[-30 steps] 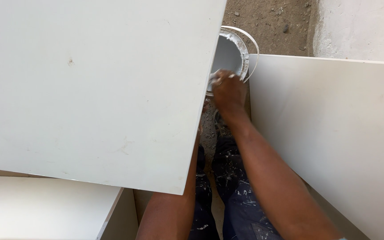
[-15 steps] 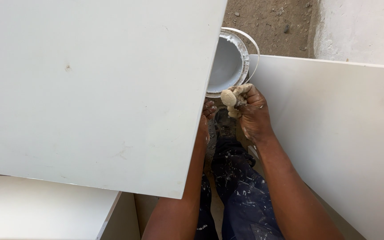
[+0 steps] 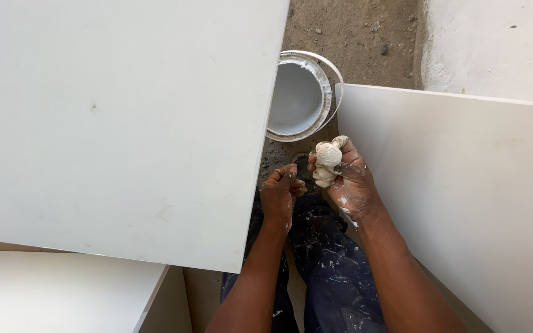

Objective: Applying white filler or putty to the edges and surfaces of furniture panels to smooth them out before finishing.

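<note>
Wadded cloth (image 3: 327, 161), off-white and smeared with pale paint, is sitting bunched in the right hand (image 3: 348, 182), between the two large panels and just below the paint bucket. Fingers of that hand are curling tight around the wad, so the grip is closed on it, with the top of the cloth sticking out above the fist. Paint flecks are showing on the knuckles and wrist.

Left hand (image 3: 280, 196) is hanging just beside the right one, fingers folded inward into a loose fist; nothing is visible inside it, and it is sitting close against the edge of the left panel (image 3: 118, 117) without clearly gripping it.

Bucket (image 3: 298, 97) is standing on the dirt floor (image 3: 365, 31), round, white-rimmed, with pale grey-white paint inside; the left panel is covering part of its rim. The left panel is off-white, tilted, with a few small marks. The right panel (image 3: 464, 191), also off-white, is lying beside the right forearm. Below the hands, dark blue trousers (image 3: 334, 277) are showing white paint spatter. A whitewashed wall (image 3: 495, 43) is filling the upper right corner.
</note>
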